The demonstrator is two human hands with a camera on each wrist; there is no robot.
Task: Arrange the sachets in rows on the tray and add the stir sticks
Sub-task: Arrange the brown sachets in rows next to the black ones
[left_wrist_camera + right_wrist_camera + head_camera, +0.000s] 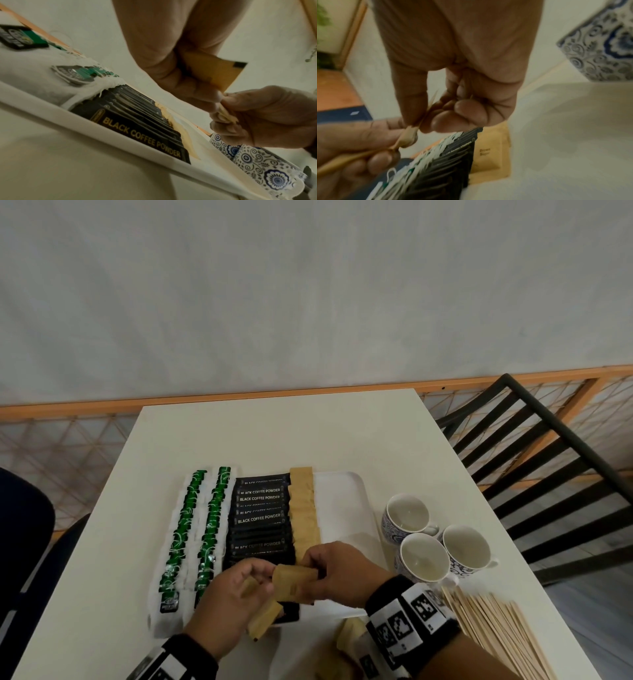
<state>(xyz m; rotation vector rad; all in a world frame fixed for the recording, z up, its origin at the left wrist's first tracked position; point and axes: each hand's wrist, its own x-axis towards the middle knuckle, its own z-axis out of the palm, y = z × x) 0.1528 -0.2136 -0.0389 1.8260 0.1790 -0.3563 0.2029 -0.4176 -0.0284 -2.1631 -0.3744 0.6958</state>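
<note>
Holding a small stack of brown sachets [263, 616], my left hand [227, 601] has its fingers curled round them, and my right hand [337, 571] pinches one brown sachet [294, 580] off the top between thumb and fingertips. Both hands meet just above the near edge of the tray [346, 501]. Beyond my knuckles I see the brown row [303, 511] running away from me, its near end just ahead of my right hand. To the left of that lie the black coffee sachets [260, 520], then two rows of green tea bags [200, 529]. Right of my right wrist stand three patterned cups [424, 556], and nearer me the stir sticks [496, 628] lie fanned on the table [274, 436]. More brown sachets [349, 635] sit loose under my right forearm.
</note>
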